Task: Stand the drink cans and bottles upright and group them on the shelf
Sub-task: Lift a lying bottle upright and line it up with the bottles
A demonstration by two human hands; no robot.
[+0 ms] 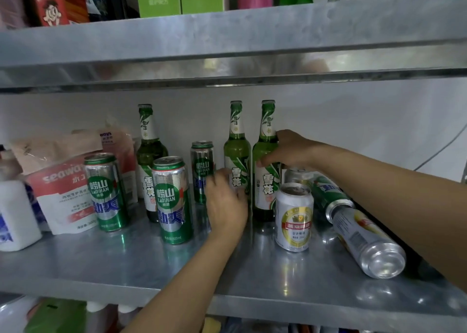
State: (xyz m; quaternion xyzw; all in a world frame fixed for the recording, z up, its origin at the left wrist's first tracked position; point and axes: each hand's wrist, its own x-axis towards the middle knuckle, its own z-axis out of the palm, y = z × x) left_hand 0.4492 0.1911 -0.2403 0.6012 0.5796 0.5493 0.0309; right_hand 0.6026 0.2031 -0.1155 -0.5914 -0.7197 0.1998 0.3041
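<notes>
Shelf stock, front to back.

- Metal shelf (126,269): bare at its front edge, and everything listed stands or lies on it.
- Lying silver can (366,241): on its side at front right, base toward the camera.
- Short white-and-gold can (294,217): upright, just left of the lying silver can.
- Front green can (173,201): tall, upright, left of centre.
- Left green can (104,192): tall, upright, slightly further back.
- Left hand (226,206): back toward the camera, fingers over the lower label of the middle bottle (236,156). It is blurred, so I cannot tell whether they close round it.
- Lying green can (326,193): on its side behind the lying silver can, partly under the right forearm.
- Right hand (285,150): grips the right bottle (266,161) at the shoulder, thumb across the front and fingers wrapped behind.
- Middle bottle and right bottle: green glass, upright, just beside each other at mid-shelf.
- Rear green can (202,171): upright, just left of the middle bottle.
- Left bottle (149,156): upright, behind the front green can.
- Red-and-white pouch (63,196) and white plastic bottle (15,214): far left.
</notes>
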